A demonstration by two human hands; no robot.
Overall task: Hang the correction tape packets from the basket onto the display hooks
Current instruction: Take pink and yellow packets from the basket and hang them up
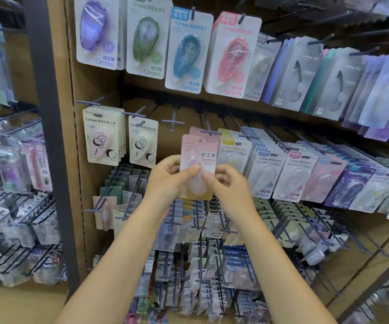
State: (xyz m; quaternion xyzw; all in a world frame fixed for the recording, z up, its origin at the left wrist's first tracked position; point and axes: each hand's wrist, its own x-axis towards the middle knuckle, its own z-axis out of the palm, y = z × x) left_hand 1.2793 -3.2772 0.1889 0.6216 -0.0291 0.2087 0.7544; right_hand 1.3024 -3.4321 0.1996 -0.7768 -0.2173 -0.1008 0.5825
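I hold a pink correction tape packet upright in front of the display. My left hand grips its left edge, thumb across the blister. From the right, my right hand pinches the lower right side. The packet's top sits just below and in front of a hook that carries several matching pink packets. No basket is in view.
Just left of the packet a bare hook sticks out. Rows of hanging packets fill the board: cream ones at left, yellow, blue and pink ones at right, large ones above. Many dark hooks jut out below my hands.
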